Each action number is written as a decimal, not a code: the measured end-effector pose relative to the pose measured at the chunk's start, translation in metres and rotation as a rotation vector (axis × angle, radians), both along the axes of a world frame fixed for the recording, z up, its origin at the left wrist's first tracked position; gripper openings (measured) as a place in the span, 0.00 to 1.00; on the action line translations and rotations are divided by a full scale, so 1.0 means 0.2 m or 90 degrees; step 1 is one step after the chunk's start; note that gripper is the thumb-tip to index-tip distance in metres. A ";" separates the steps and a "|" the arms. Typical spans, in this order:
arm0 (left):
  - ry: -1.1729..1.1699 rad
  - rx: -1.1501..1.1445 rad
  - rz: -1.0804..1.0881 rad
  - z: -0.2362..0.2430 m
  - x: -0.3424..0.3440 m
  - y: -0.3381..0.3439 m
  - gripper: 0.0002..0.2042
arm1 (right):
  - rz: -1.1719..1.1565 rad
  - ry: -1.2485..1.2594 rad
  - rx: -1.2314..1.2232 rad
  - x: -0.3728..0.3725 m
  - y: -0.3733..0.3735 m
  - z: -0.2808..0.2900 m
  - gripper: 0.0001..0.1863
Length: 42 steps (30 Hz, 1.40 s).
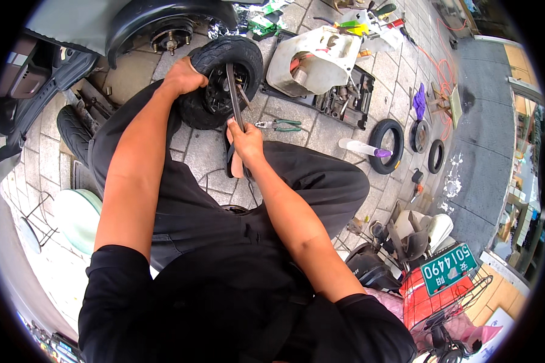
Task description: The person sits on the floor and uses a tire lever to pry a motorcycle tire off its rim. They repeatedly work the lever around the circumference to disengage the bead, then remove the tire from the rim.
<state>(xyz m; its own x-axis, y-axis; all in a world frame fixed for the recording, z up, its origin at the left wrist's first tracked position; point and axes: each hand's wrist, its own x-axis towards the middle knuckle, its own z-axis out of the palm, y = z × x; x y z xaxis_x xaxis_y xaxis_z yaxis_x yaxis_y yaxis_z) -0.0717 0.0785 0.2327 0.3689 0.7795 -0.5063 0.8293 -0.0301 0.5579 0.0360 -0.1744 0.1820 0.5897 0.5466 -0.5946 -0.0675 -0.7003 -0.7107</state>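
Note:
A small black wheel point(203, 115) with its tyre stands in front of me between my knees. My left hand point(184, 77) grips the tyre's upper left side, fingers wrapped over the tread. My right hand point(247, 144) is closed round the lower end of a long flat metal tyre lever point(233, 94). The lever's far end reaches up against the tyre's inner edge, beside the rim. A thinner bar point(246, 97) sticks out of the wheel just right of the lever. Pliers with green handles point(280, 125) lie on the paving close to my right hand.
Beyond the wheel stands a vehicle's bare hub point(171, 43) under a black fender point(175, 12). An open tool case point(352, 103) and a cut white plastic container point(278, 75) lie ahead right. A loose tyre point(378, 164), white bottle point(354, 146) and wire basket point(415, 302) are farther right.

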 end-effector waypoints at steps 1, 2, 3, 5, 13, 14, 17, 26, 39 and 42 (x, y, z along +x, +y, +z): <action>0.012 -0.019 -0.012 0.00 -0.01 0.01 0.38 | 0.016 -0.008 -0.020 0.00 0.00 0.02 0.29; 0.015 -0.013 -0.014 0.01 -0.02 0.01 0.39 | 0.004 -0.022 -0.011 -0.02 -0.01 -0.02 0.29; 0.016 -0.007 -0.014 0.01 -0.02 0.01 0.40 | -0.004 -0.038 -0.001 -0.04 -0.03 -0.10 0.29; 0.004 -0.019 -0.025 0.09 0.01 -0.02 0.46 | -0.025 -0.050 0.034 -0.04 -0.04 -0.17 0.29; -0.033 -0.020 -0.026 -0.01 -0.01 -0.01 0.52 | 0.286 -0.273 -0.069 0.37 -0.02 -0.12 0.31; -0.044 -0.017 -0.030 -0.05 -0.01 0.00 0.53 | 0.351 -0.324 -0.096 0.47 -0.02 -0.06 0.31; -0.059 0.002 -0.062 -0.09 -0.03 -0.03 0.55 | 0.444 -0.385 -0.122 0.59 -0.03 0.00 0.28; -0.063 0.099 -0.067 -0.12 -0.01 -0.06 0.55 | 0.488 -0.434 -0.114 0.62 -0.11 -0.06 0.22; -0.034 0.040 -0.118 0.09 -0.05 -0.20 0.45 | 0.761 -0.380 -0.213 0.96 -0.23 0.86 0.26; -0.046 0.033 -0.103 0.04 -0.15 -0.23 0.43 | 0.847 -0.396 -0.219 0.86 -0.13 1.05 0.22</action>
<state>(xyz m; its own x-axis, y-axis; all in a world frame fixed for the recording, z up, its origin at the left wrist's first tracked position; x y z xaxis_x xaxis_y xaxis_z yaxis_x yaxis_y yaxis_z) -0.1015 0.0334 0.2398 0.5251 0.7318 -0.4344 0.7692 -0.1897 0.6102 0.2087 -0.2004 0.3911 -0.0098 0.7597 -0.6502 0.9737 -0.1408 -0.1793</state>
